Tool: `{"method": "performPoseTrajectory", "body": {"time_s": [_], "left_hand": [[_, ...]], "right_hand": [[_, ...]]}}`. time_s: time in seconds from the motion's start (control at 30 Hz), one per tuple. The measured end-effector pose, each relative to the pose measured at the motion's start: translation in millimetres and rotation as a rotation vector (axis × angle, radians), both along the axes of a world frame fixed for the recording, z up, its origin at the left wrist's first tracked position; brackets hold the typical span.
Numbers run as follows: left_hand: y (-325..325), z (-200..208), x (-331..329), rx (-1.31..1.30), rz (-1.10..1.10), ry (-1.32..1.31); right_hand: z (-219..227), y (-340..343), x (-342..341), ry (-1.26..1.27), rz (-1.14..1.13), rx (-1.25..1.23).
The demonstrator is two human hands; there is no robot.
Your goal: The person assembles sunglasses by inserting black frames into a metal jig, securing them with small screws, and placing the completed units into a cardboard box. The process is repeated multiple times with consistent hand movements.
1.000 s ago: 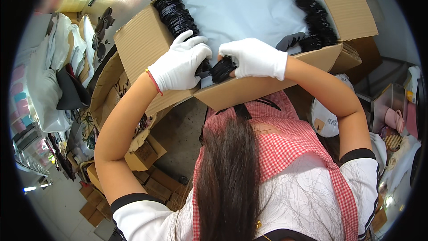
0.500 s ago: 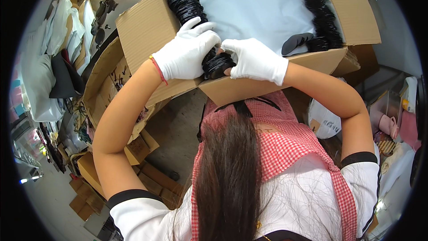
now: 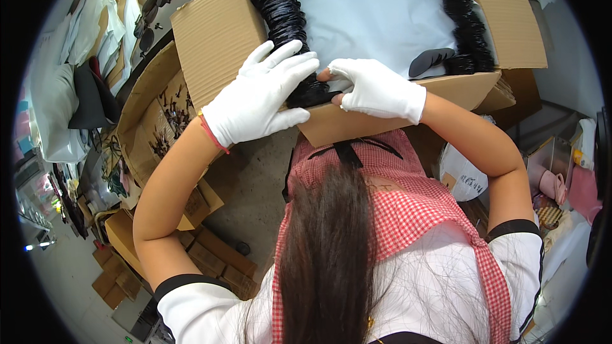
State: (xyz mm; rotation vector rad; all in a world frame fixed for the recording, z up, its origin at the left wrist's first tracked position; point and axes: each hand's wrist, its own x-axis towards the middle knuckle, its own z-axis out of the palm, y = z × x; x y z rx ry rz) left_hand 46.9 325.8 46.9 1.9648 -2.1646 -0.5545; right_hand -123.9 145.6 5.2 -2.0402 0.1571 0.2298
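An open cardboard box (image 3: 398,103) holds a pale white plastic liner (image 3: 370,16). Tightly stacked glossy black pieces, apparently in clear wrap, form a row (image 3: 277,9) along its left side. My left hand (image 3: 264,95), in a white glove, lies over the near end of that row and the box's left corner, fingers spread. My right hand (image 3: 379,92), gloved with bare thumb and forefinger tips, is at the row's near end. Its thumb and forefinger are apart, with no piece seen between them. A dark grey ridged piece (image 3: 430,62) lies on the liner at the near right.
A second black row (image 3: 456,13) lines the box's right side. Cardboard flaps (image 3: 220,41) stick out on both sides. To the left are a carton of small dark parts (image 3: 169,118), sunglasses (image 3: 150,16) and white bags (image 3: 86,22). Brown cartons (image 3: 220,251) stand on the floor.
My left hand has opened, moved slightly down and turned flatter, fingers spread. My right hand has shifted a little right, and its thumb and forefinger have come off the row's near end.
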Motion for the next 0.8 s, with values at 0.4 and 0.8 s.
{"method": "performPoseTrajectory", "body": {"time_s": [0.4,0.8], "left_hand": [[3,-10,-14,-0.029,-0.063,-0.168],[-35,-28,-28,-0.128,-0.181,0.008]], "right_hand": [[-6,4,-8,-0.143,-0.044,-0.092],[10,-76,-28,-0.343,0.224,-0.518]]}}
